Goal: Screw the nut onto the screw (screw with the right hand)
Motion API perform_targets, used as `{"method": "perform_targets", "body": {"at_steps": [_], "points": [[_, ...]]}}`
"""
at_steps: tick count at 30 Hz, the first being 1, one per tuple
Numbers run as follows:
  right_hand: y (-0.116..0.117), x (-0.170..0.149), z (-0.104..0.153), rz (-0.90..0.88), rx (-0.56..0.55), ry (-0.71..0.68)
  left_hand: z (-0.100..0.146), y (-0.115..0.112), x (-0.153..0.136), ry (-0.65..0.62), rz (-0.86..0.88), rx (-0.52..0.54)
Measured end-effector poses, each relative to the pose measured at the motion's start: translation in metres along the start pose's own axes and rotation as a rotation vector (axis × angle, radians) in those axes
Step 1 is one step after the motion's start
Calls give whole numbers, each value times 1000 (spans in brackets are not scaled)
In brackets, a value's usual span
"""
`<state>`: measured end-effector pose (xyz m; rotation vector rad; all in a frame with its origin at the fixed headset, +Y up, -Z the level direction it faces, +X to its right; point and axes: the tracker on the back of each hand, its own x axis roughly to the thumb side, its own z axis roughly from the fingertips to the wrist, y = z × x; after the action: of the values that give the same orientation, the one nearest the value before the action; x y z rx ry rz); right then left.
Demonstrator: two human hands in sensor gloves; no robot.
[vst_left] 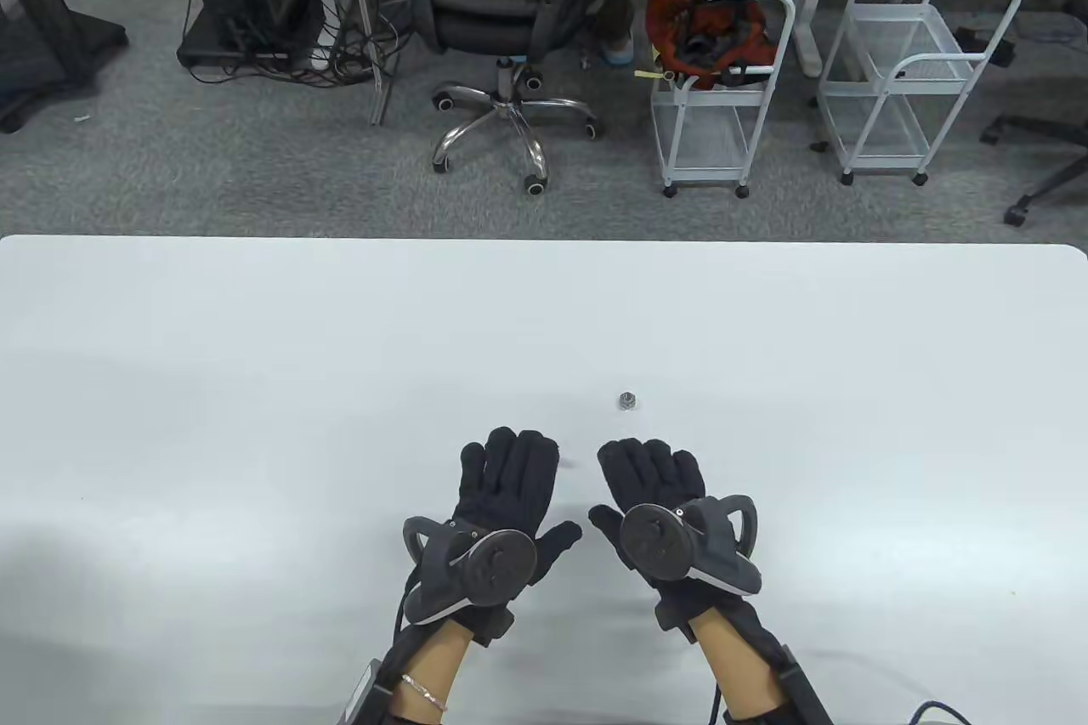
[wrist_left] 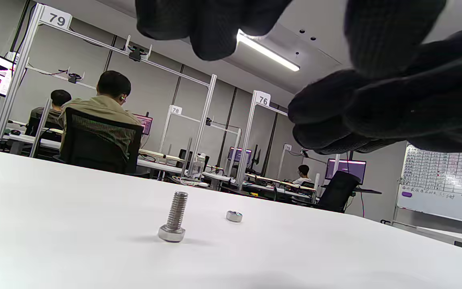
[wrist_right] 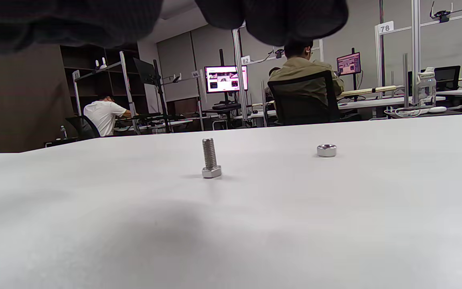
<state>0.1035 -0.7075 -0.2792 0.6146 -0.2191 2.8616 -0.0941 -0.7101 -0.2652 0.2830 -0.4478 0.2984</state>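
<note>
Silver steel hex-head screw (wrist_left: pixel 173 218) stands upright on its head on the white table (vst_left: pixel 255 351), threaded shank up, just beyond and between the fingertips of both hands. Past the table lie grey carpet, a black office chair (vst_left: pixel 501 19) and white wire carts (vst_left: pixel 722 96). Beyond the right hand (vst_left: pixel 659 495), a small silver hex nut (vst_left: pixel 628 399) lies flat, apart from the screw. Both the left hand (vst_left: pixel 501 495) and the right are spread open, gripping nothing.

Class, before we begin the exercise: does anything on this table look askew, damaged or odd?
Nothing stands out. The screw stands upright on its head, the nut lies flat apart from it, and both hands hold nothing.
</note>
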Motion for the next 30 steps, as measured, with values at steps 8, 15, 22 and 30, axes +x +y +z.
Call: {"method": "perform_targets", "body": {"at_steps": [8, 15, 22, 30], "points": [[-1, -1, 1, -3, -3, 3, 1, 1, 1, -6, -19, 6], [0, -2, 0, -15, 10, 3, 1, 0, 2, -9, -26, 3], [1, -2, 0, -17, 22, 3, 2, 2, -1, 5, -17, 6], [1, -2, -4, -40, 57, 9, 2, 7, -4, 16, -29, 24]]}}
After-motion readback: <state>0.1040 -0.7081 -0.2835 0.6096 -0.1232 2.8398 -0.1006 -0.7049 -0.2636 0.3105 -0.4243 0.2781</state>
